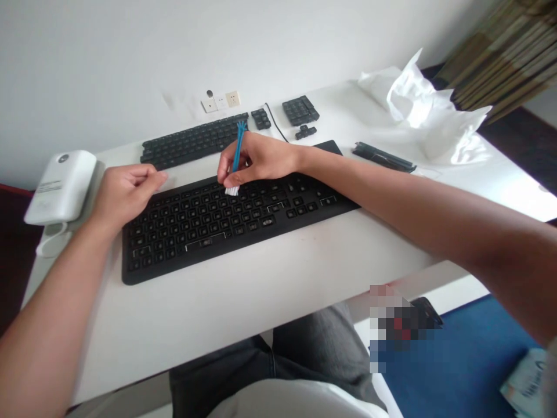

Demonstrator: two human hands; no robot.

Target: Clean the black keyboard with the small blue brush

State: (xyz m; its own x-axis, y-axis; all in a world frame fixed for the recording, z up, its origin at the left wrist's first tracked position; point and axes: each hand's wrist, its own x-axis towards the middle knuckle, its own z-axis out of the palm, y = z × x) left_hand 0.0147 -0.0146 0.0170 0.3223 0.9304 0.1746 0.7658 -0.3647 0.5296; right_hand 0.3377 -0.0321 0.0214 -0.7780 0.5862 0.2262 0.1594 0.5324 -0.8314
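Note:
A black keyboard base (pixel 256 266) with its keycaps off lies on the white desk, its bare switches showing. Above its upper middle, my right hand (pixel 255 157) pinches a bundle of thin blue sticks with white tips, like cotton swabs (pixel 238 154). The white tips point down at the switches; the blue ends fan out upward. My left hand (pixel 128 188) is curled into a loose fist at the keyboard's upper left corner, with nothing visible in it. Its inner fingers are partly hidden.
Loose keycaps (pixel 191 139) lie in rows behind the keyboard, with a number-pad block (pixel 300 110) and arrow keys (pixel 306 132) farther right. A long black piece (pixel 383 157) and crumpled white plastic (pixel 418 116) are at right. A white device (pixel 61 186) stands at left.

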